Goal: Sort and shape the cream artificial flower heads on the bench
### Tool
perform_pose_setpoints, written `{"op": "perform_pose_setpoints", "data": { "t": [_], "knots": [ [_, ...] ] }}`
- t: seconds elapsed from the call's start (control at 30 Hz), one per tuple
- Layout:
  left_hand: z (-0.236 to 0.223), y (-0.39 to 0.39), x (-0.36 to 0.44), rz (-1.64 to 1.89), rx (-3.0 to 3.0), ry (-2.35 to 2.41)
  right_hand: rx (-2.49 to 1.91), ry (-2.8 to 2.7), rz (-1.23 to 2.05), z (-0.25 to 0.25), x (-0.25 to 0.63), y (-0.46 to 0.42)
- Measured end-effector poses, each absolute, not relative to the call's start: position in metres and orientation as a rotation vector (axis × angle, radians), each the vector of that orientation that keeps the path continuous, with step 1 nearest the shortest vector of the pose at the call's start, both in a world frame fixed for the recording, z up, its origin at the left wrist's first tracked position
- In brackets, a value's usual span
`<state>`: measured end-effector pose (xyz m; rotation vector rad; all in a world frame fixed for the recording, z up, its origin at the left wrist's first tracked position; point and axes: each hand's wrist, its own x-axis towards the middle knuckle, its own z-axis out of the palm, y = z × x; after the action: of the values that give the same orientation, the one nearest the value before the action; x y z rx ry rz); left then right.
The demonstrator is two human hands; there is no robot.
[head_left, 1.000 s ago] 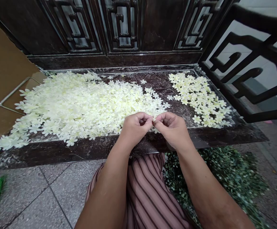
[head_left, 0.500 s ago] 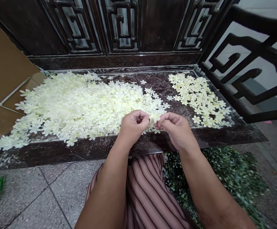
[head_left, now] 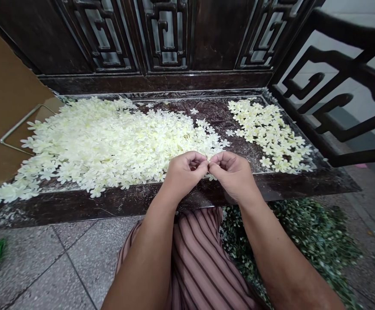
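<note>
Now, the left hand (head_left: 185,172) and the right hand (head_left: 235,172) meet tip to tip just below the middle of the frame, at the near side of the counter (head_left: 78,208). Both grips are pinched closed, thumb to forefinger, apparently on one small flower, though the fingers all but hide it. A big flower pile (head_left: 119,142) sprawls from left to centre; a smaller flower patch (head_left: 271,133) sits at right. They should handle feather-light, soft, easily creased: best pinched at the centre, not the petal tips.
</note>
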<state>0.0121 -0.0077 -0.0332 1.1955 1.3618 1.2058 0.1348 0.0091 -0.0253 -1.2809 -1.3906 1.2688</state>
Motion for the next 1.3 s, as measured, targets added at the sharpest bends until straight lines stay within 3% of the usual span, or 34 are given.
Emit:
{"op": "perform_pose_setpoints", "data": {
  "t": [0.27, 0.7, 1.1, 1.3],
  "knots": [
    [-0.034, -0.007, 0.008, 1.178, 1.16, 1.324, -1.24, -1.309, 1.435, -0.025, 0.139, 0.01],
    [-0.035, -0.007, 0.007, 1.201, 1.151, 1.321, -1.287, -1.331, 1.352, -0.023, 0.131, 0.01],
    [-0.033, -0.006, 0.003, 1.232, 1.097, 1.318, -1.111, -1.041, 1.676, -0.024, 0.147, 0.017],
    [-0.036, -0.007, 0.002, 1.224, 1.129, 1.442, -1.179, -0.903, 1.394, -0.03, 0.154, 0.017]
  ]
}}
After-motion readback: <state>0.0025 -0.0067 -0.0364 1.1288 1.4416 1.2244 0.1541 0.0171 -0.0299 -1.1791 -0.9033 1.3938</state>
